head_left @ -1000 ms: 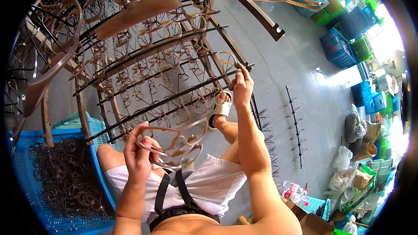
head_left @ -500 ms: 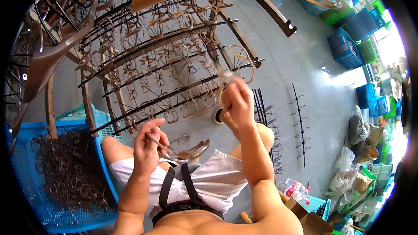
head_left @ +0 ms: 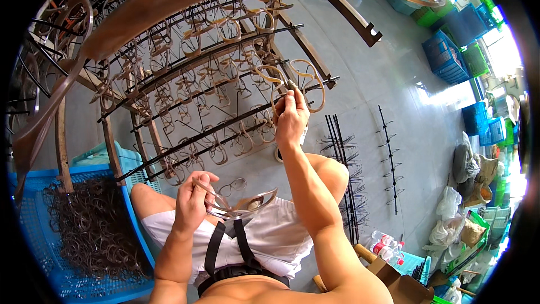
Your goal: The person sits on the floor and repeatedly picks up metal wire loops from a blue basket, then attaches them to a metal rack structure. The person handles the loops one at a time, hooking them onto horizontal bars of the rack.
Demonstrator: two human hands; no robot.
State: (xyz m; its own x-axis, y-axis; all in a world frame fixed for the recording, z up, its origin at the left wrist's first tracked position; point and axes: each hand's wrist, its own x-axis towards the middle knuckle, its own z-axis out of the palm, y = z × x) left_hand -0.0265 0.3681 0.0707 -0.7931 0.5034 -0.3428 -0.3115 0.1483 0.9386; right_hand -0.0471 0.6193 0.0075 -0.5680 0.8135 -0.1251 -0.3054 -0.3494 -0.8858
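In my left hand (head_left: 192,200) is a glossy brown looped piece (head_left: 264,196), pinched between closed fingers. It looks somewhat like a spectacle frame, but I cannot tell its exact kind. My right hand (head_left: 291,121) reaches forward to the near right end of a rack. Its fingers close on a tan looped piece (head_left: 269,79) beside the rod end. Another tan loop (head_left: 323,91) hangs just right of those fingers. Whether the right hand's piece rests on a hook is hidden by the fingers.
A rack with dark rods (head_left: 197,135) carries rows of looped pieces. To the left, a blue basket (head_left: 34,247) holds a heap of brown loops. Hooked rods (head_left: 388,157) lie on the floor at right. Bottles (head_left: 387,247) and a cardboard box (head_left: 402,287) stand nearby.
My right hand has moved slightly left and down at the rod end, and a looped piece now shows at its fingers. The left hand's piece has shifted slightly right and turned.
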